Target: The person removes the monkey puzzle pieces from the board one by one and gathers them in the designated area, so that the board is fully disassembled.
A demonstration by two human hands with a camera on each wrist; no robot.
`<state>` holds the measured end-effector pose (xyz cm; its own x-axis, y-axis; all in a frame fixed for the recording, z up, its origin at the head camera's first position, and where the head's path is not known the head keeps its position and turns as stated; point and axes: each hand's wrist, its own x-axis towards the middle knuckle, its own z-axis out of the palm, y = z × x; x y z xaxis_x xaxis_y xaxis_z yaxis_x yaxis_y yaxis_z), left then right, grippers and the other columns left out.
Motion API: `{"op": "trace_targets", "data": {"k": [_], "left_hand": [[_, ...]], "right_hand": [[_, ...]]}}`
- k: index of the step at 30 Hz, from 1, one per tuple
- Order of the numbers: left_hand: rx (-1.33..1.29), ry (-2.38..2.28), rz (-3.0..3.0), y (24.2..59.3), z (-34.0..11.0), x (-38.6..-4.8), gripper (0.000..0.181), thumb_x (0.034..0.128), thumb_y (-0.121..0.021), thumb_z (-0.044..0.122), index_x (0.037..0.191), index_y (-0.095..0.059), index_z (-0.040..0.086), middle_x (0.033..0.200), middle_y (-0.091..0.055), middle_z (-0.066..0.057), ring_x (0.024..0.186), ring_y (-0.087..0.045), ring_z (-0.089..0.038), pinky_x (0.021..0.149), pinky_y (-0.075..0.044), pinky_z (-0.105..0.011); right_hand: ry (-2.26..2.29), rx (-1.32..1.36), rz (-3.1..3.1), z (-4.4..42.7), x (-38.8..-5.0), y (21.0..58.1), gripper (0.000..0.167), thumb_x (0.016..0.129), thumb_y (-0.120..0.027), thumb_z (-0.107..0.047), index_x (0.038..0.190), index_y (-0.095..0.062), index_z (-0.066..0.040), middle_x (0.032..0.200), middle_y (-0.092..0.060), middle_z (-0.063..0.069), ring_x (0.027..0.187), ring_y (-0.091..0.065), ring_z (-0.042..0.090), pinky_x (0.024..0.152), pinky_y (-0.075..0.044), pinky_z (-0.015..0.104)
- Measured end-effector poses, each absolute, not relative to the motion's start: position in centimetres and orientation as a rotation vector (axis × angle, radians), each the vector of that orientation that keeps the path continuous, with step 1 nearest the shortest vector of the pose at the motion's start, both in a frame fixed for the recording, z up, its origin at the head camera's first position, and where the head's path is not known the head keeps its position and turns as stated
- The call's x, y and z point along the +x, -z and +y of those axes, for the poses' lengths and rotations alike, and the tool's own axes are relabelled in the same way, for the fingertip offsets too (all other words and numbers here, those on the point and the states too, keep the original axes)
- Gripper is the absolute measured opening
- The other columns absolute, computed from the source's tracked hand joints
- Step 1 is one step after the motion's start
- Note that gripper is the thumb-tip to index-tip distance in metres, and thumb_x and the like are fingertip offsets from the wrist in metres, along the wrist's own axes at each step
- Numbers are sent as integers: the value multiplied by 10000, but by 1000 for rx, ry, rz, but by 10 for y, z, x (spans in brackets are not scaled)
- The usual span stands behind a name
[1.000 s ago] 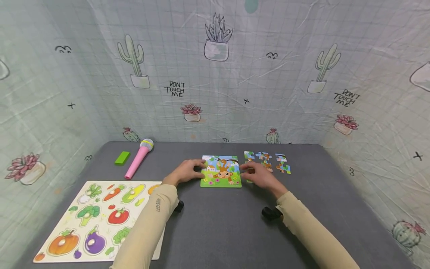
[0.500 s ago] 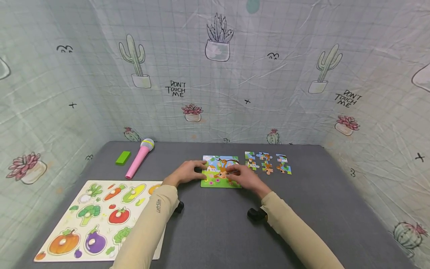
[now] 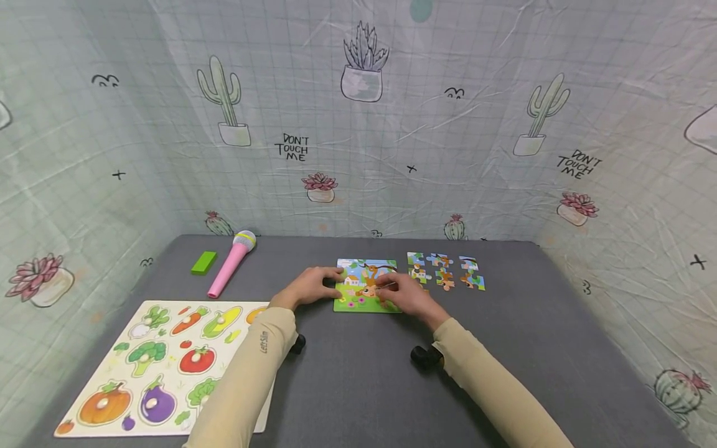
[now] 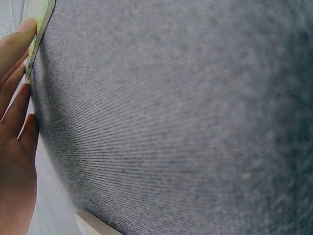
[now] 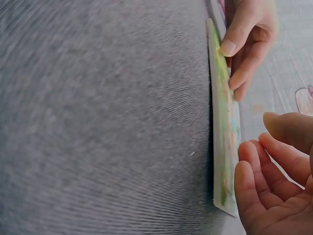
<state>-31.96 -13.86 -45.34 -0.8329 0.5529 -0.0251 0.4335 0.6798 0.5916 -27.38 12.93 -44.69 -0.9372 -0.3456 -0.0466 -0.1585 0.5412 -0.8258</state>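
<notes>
A square monkey puzzle board (image 3: 353,303) lies flat on the grey table in the head view. My left hand (image 3: 308,288) is at its left side, thumb and fingertips resting on the edge. In the left wrist view the fingers of that hand (image 4: 14,112) look fairly straight. My right hand (image 3: 413,295) is over the board's right half, covering part of the monkey picture. From the right wrist, the fingers of my right hand (image 5: 274,181) are loosely bent beside the board (image 5: 222,122), thumb apart, and I see nothing between them.
Several loose jigsaw pieces (image 3: 445,279) lie right of the board. A vegetable knob puzzle (image 3: 173,392) fills the table's left front, partly under my left sleeve. Behind it are a pink toy microphone (image 3: 231,269) and a green block (image 3: 204,262). A printed curtain (image 3: 392,205) surrounds the table.
My right hand has moved left from beside the board's right edge to above its picture, then stayed almost still. The left hand has kept its place.
</notes>
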Motion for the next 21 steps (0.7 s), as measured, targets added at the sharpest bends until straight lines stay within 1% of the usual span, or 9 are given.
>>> {"op": "trace_targets", "data": {"k": [4, 9, 14, 18, 21], "left_hand": [[808, -869, 2697, 453, -138, -320, 442, 878, -744, 264, 1271, -667, 78, 1486, -471, -37, 1393, -380, -300, 1150, -307, -474], [809, -870, 2694, 454, -139, -320, 437, 878, -743, 266, 1267, -670, 80, 1487, -471, -35, 1392, -381, -302, 1151, -302, -479], [827, -866, 2696, 454, -139, -322, 433, 876, -744, 261, 1260, -673, 74, 1482, -476, -47, 1384, -391, -312, 1140, -321, -477], [829, -849, 2698, 455, -139, -323, 434, 876, -742, 264, 1262, -673, 80, 1481, -478, -37, 1383, -393, -309, 1136, -330, -471], [814, -846, 2692, 455, -139, -323, 440, 875, -743, 269, 1270, -670, 89, 1483, -475, -22, 1389, -387, -300, 1140, -324, -467]], "right_hand": [[1367, -406, 2590, 129, -274, 445, 327, 977, -618, -188, 1262, -622, -28, 1193, -641, 96, 1069, -619, 268, 780, -544, 381], [1327, -439, 2607, 129, -275, 450, 306, 965, -632, -155, 1242, -642, -27, 1163, -657, 100, 1021, -636, 253, 755, -547, 343], [1293, -515, 2603, 128, -275, 452, 343, 946, -653, -140, 1263, -632, -9, 1159, -651, 120, 973, -636, 234, 764, -544, 334], [1235, -573, 2627, 127, -275, 452, 382, 925, -676, -131, 1276, -623, 11, 1143, -648, 132, 922, -617, 205, 728, -520, 342], [1158, -623, 2673, 127, -276, 452, 402, 895, -709, -121, 1264, -633, 20, 1063, -656, 125, 855, -587, 180, 706, -496, 345]]}}
